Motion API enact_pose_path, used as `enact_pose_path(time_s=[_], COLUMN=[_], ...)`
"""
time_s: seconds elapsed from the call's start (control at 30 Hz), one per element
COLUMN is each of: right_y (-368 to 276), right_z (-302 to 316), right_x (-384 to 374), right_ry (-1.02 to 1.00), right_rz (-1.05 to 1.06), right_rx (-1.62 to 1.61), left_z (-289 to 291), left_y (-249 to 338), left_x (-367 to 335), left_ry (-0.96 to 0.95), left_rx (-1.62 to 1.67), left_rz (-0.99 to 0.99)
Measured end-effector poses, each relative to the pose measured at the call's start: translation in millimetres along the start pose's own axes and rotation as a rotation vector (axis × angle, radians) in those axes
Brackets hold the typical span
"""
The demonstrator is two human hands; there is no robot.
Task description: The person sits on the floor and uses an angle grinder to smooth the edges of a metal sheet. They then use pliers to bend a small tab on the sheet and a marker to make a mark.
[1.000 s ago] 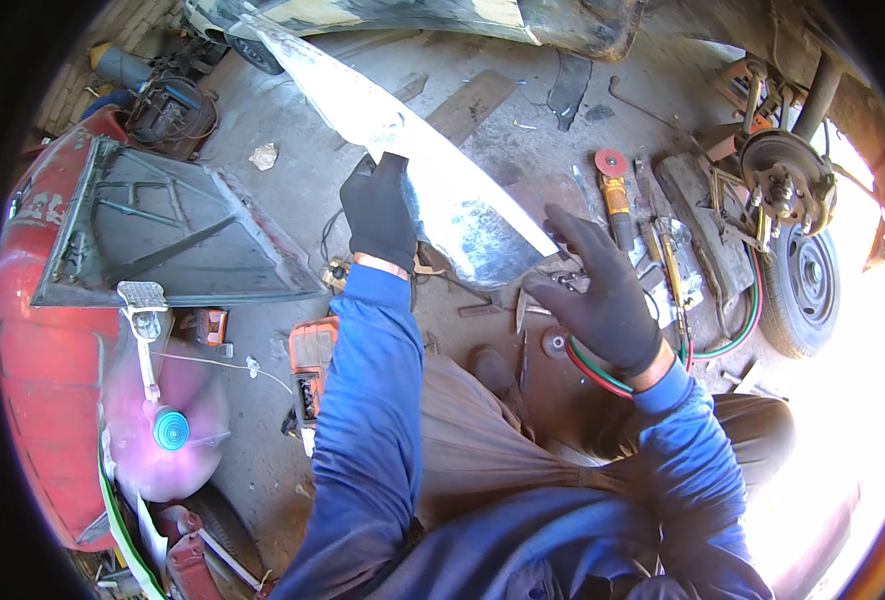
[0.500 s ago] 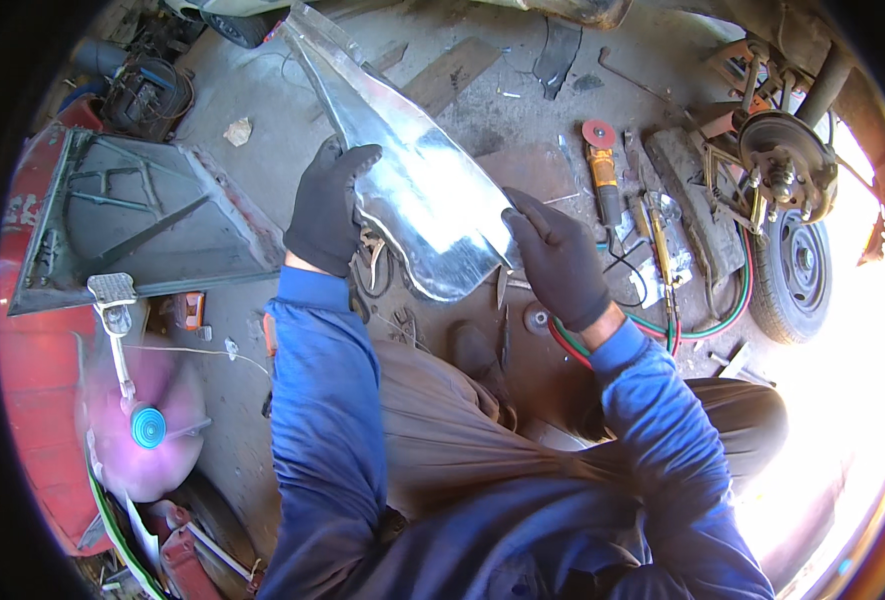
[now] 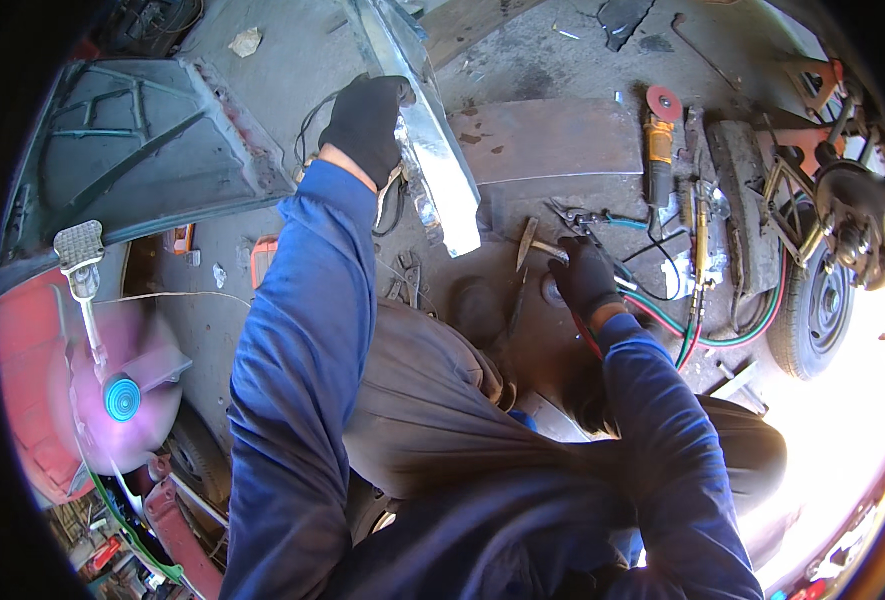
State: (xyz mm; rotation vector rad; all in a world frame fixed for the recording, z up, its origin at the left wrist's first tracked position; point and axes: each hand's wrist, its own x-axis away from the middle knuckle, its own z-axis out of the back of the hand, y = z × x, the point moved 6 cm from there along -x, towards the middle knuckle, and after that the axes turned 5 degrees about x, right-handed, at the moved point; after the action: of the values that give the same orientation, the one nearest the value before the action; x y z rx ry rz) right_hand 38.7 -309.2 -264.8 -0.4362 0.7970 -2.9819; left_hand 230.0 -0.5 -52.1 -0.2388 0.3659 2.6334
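Observation:
My left hand (image 3: 365, 125), in a dark glove, is closed round the edge of a shiny, bent sheet metal panel (image 3: 440, 165). The panel is turned nearly edge-on, its lower end hanging above the floor. Low on the right, my gloved right hand (image 3: 587, 277) is closed on a hammer (image 3: 529, 243) by its handle; the head sticks out to the left of the fingers. Pliers (image 3: 574, 214) lie just beyond that hand. A round disc (image 3: 551, 290) is partly hidden beside it.
A flat metal sheet (image 3: 552, 140) lies ahead. To the right are an angle grinder (image 3: 659, 150), a gas torch (image 3: 702, 235) with red and green hoses, and a wheel (image 3: 812, 300). At left stand a spinning fan (image 3: 122, 385) and a dark car panel (image 3: 152, 150).
My right hand has let go of the panel, moved down and taken hold of the hammer. The panel, now in my left hand alone, has tilted edge-on. The view has shifted.

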Motion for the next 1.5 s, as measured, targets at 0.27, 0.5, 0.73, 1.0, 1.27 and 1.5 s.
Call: enact_pose_path(time_s=[0.27, 0.5, 0.73, 1.0, 1.27, 1.5], right_y=[38, 34, -29, -105, -149, -150], right_z=[-76, -84, 28, 123, 115, 107], right_x=[-27, -40, 11, 25, 2, -4], right_ry=[-0.220, -0.212, -0.216, 0.045, 0.240, 0.236], right_rz=[0.020, 0.268, 0.272, 0.346, 0.392, 0.415], right_rx=[0.586, 0.785, 0.050, -0.230, -0.076, 0.000], left_z=[-7, -10, -29, -43, -50, -50], left_y=[-20, -35, -43, -48, -55, -53], left_x=[-18, -23, -26, -31, -32, -23], left_ry=[-0.074, -0.049, -0.009, 0.051, 0.047, 0.162], left_rx=[-0.093, -0.097, -0.159, -0.214, -0.245, -0.262], left_rz=[0.142, 0.187, 0.187, 0.199, 0.227, 0.177])
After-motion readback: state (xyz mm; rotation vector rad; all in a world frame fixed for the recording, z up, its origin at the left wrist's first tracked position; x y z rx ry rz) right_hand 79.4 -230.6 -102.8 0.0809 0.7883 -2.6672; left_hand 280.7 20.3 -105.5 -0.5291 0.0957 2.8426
